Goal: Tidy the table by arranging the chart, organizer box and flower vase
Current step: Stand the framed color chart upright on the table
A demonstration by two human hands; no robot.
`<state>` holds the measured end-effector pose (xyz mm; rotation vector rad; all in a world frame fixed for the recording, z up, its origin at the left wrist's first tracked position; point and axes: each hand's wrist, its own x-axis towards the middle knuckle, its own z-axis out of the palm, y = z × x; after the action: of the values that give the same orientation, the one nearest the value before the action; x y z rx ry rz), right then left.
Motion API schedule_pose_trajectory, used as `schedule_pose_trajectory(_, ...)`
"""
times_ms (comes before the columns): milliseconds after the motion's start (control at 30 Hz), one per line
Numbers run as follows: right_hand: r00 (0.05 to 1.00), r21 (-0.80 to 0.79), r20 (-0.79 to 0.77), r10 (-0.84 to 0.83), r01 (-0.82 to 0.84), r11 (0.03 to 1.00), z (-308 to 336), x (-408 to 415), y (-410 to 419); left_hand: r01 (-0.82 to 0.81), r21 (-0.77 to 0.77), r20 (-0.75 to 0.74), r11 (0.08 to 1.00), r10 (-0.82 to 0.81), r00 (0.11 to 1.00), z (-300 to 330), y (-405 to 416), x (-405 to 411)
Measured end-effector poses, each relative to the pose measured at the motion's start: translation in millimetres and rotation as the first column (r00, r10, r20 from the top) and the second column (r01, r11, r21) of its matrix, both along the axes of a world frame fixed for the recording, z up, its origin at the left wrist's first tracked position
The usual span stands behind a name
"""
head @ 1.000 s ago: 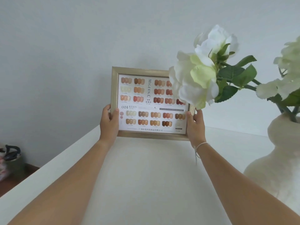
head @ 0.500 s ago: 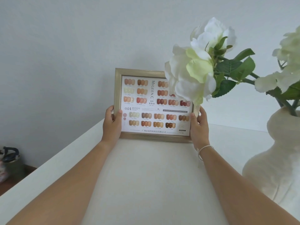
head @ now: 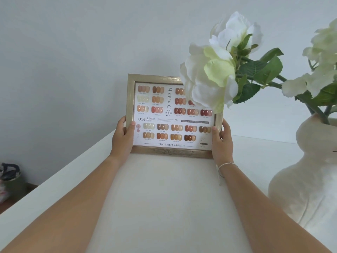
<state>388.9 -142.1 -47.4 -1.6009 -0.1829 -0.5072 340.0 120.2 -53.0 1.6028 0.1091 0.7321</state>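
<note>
A gold-framed nail colour chart (head: 164, 117) stands upright at the far side of the white table (head: 164, 198), facing me. My left hand (head: 122, 137) grips its left edge and my right hand (head: 221, 139) grips its right edge, thumbs on the front. The chart's bottom edge appears to rest on the table. A white rounded flower vase (head: 308, 170) stands close on the right, and its white flowers (head: 215, 70) hang in front of the chart's top right corner. No organizer box is in view.
A plain pale wall rises behind the table. Past the table's left edge, on the floor, sits a dark bag or container (head: 9, 179). Green leaves and stems (head: 260, 73) reach leftward from the vase over the table.
The chart and both hands have shifted slightly right and down, settling towards the table's far side. The vase has not moved.
</note>
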Motion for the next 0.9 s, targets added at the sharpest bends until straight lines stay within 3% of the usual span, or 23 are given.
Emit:
schedule_pose_trajectory(533, 1.000, 0.009, -0.022, -0.012, 0.012, 1.000, -2.0, -6.7, 0.6, -0.013, 0.031, -0.021, 0.999, 0.013, 1.000, -1.2, -2.3, -4.7)
schedule_pose_trajectory(700, 0.992, -0.044, -0.007, -0.125, 0.125, 0.991, -0.8, -12.8, 0.9, -0.067, 0.062, -0.041, 0.996, 0.069, 0.997, -2.4, -1.8, -6.4)
schedule_pose_trajectory(900, 0.974, -0.110, 0.049, -0.221, 0.225, 0.968, -2.1, -31.9, -3.9, -0.169, -0.007, -0.090, 0.986, 0.168, 0.982, -2.2, -0.1, -21.8)
